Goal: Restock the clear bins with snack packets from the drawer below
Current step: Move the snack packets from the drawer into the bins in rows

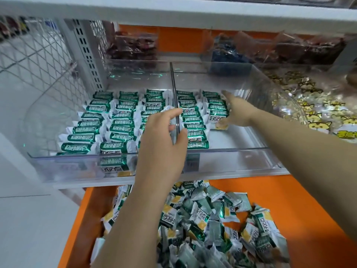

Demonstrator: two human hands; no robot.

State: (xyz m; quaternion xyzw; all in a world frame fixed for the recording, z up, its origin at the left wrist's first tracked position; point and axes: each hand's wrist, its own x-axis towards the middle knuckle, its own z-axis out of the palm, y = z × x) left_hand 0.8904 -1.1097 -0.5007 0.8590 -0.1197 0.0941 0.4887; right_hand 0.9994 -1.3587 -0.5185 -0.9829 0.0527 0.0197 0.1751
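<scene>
Now pinching clear plastic bins' divider [173, 84] with curled left hand [164, 136]; pressing green-and-white foil snack packets [216, 107] with spread right hand [234, 113]; leaving front right corner bare; lettering unreadable.

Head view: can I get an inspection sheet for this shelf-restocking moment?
Surface: white shelf, front edge visible.
Job's things: left bin filled with rows of green packets; right bin has two rows, its right side bare; orange drawer below holds loose packets.
Clutter: nothing seen.
Hands: left hand grips the divider between the bins; right hand, fingers straight, presses on the second row in the right bin.
Cables: nothing seen.
Surroundings: cat-print packets to the right, dark snacks behind, wire mesh at left.
</scene>
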